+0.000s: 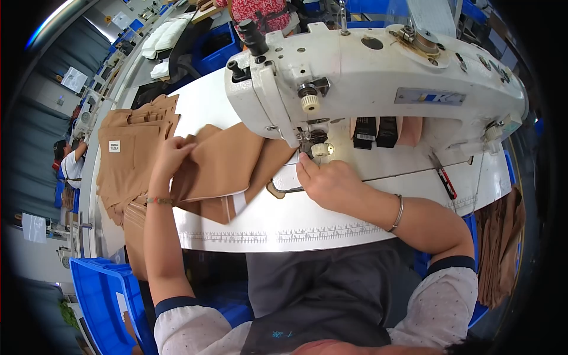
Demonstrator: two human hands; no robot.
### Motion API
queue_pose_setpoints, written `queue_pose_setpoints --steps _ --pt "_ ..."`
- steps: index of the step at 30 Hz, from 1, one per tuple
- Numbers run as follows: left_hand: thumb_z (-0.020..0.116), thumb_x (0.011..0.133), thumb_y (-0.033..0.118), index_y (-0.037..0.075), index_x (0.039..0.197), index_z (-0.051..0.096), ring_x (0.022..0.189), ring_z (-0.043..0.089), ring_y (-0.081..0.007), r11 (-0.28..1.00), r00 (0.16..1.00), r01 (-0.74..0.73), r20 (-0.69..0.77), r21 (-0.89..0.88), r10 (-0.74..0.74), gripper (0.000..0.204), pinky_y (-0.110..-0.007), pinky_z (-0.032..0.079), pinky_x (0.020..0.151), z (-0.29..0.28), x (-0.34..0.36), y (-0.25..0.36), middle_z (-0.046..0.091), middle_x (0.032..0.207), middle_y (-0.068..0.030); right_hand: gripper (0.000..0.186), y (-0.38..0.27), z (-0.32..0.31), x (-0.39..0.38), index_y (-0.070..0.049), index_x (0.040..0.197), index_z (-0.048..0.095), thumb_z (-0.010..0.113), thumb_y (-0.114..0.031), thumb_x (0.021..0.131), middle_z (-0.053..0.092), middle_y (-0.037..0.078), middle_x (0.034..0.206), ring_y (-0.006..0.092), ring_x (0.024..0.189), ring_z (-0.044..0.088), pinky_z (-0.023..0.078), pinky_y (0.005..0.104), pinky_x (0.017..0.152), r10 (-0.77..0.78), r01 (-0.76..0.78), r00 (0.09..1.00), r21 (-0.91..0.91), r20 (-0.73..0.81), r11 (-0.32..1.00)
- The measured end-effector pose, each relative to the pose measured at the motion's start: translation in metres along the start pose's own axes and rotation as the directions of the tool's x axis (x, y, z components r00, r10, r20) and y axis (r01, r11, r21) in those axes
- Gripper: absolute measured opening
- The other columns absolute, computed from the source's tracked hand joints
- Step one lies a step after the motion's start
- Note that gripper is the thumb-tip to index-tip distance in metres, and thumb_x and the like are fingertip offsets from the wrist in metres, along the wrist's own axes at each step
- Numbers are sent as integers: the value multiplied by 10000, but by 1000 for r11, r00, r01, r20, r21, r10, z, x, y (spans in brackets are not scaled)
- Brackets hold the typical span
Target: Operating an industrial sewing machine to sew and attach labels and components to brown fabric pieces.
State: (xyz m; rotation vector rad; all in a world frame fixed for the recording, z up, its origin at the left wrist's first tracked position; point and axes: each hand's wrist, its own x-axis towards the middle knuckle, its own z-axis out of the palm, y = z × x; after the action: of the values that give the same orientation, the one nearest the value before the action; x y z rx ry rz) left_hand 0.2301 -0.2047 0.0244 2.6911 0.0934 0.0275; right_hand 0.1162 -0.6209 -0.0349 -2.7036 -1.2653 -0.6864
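The left hand (pixel 169 156) pinches a fold of smooth brown cloth (pixel 229 163), which slants toward the rounded metal sewing machine (pixel 349 68). The right hand (pixel 334 182) curls near its needle, grip unclear. Glossy white table (pixel 278 216) stretches between cloth and curved, ruler-marked front edge.

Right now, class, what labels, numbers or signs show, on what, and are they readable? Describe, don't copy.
White label on the brown fabric stack: dark lettering, readable.
Metal plate on the sewing machine: lettering partly clear.
Black tags beneath that sewing machine's arm: pale print, too small.
Ruler scale along the white table's edge: numerals too small.
Blue marking on the grey apron: unclear.
White sheet at upper left: any print too small.
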Motion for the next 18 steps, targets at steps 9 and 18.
queue_pose_setpoints --steps 9,18 --pt "739 870 56 48 892 653 738 620 -296 797 670 -403 -448 449 592 89 -378 485 637 -35 -133 114 614 850 -97 333 3 4 -5 35 1095 711 633 -108 805 721 237 1166 197 546 650 510 308 477 0 -3 999 -68 -52 998" --pt "765 886 292 59 1049 701 952 656 -339 886 886 -464 13 -5 464 292 -426 534 834 34 -162 92 690 1069 -104 371 3 3 -6 56 1145 682 623 -93 809 692 242 1236 221 630 699 552 321 532 23 -23 1000 -6 -14 1000"
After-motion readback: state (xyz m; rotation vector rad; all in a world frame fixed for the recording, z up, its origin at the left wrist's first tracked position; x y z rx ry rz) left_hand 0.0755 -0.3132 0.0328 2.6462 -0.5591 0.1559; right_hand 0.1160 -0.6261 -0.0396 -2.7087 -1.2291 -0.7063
